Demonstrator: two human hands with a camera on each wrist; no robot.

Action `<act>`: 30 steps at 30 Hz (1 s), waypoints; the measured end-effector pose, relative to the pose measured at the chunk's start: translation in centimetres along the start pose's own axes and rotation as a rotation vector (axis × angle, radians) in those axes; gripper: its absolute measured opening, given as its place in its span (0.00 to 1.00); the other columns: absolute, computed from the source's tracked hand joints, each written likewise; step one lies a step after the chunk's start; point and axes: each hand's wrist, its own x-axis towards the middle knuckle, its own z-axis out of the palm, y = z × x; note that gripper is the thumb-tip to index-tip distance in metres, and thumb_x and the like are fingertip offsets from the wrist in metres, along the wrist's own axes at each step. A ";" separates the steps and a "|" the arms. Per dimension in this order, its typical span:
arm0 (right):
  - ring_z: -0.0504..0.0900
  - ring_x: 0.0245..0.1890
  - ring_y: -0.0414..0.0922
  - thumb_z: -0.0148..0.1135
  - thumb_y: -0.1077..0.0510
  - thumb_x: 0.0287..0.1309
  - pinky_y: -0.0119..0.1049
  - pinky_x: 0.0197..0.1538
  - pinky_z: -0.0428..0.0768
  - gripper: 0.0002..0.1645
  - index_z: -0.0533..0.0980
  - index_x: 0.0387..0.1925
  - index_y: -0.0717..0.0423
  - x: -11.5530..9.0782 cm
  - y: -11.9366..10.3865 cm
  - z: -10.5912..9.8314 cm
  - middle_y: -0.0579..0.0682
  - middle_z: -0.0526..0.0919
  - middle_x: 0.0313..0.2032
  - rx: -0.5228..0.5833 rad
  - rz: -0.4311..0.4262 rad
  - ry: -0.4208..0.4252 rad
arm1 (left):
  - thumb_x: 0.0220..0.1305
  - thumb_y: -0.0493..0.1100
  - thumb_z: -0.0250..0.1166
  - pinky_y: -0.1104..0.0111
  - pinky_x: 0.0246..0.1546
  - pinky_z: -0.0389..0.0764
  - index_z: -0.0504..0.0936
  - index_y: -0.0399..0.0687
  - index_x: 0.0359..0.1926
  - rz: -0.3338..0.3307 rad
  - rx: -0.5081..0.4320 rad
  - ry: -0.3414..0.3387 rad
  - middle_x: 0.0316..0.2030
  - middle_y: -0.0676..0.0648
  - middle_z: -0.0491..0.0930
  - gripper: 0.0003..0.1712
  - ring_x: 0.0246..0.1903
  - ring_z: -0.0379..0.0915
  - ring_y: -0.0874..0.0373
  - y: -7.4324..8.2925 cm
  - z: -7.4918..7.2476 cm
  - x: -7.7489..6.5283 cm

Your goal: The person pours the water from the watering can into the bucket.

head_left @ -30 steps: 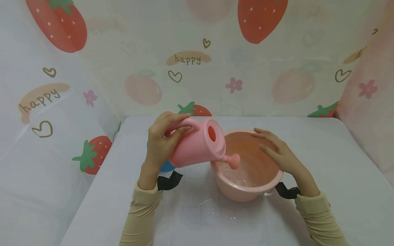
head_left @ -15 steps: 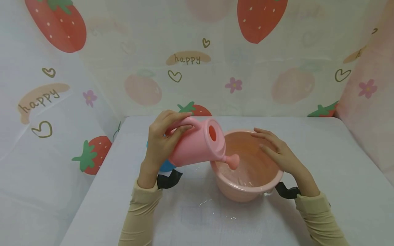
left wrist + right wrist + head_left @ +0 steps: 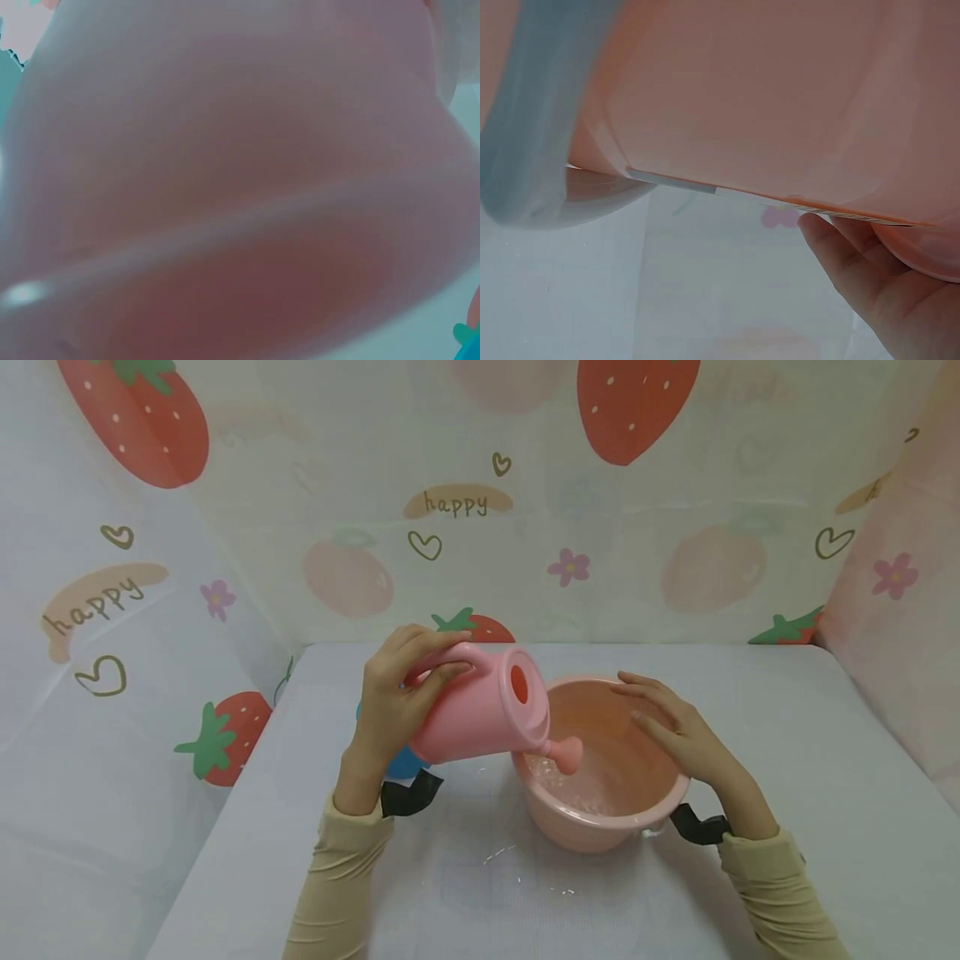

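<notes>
Fingers: the left hand curls round the handle of the pink plastic watering can; the right hand lies flat, fingers slightly spread, on the rim of the pink round plastic basin.
Place: can tilted at frame centre, its rose over the basin's left edge.
Doing it well: keep the rose inside the rim and the basin steadied.
Around: white table bearing droplets; a blue object half hidden behind the can.
In the way: nothing seen.

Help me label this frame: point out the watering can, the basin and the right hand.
watering can (image 3: 480, 714), head view, on its pink body.
basin (image 3: 600, 831), head view, on its near outer wall.
right hand (image 3: 678, 731), head view, on its back.
</notes>
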 end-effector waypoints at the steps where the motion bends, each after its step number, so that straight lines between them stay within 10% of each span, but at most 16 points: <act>1: 0.56 0.66 0.62 0.51 0.69 0.61 0.63 0.62 0.56 0.22 0.68 0.58 0.64 0.0 -0.1 0.0 0.63 0.63 0.64 -0.002 0.000 0.000 | 0.46 0.31 0.71 0.72 0.36 0.75 0.82 0.42 0.45 -0.001 0.001 -0.003 0.33 0.48 0.80 0.21 0.36 0.71 0.59 0.0 0.0 0.0; 30: 0.56 0.66 0.61 0.51 0.69 0.61 0.64 0.62 0.56 0.22 0.68 0.58 0.64 0.1 0.0 0.0 0.62 0.62 0.64 -0.006 0.011 -0.002 | 0.48 0.34 0.71 0.71 0.37 0.73 0.83 0.44 0.43 0.031 0.059 -0.032 0.31 0.48 0.78 0.18 0.35 0.71 0.60 0.3 -0.1 0.9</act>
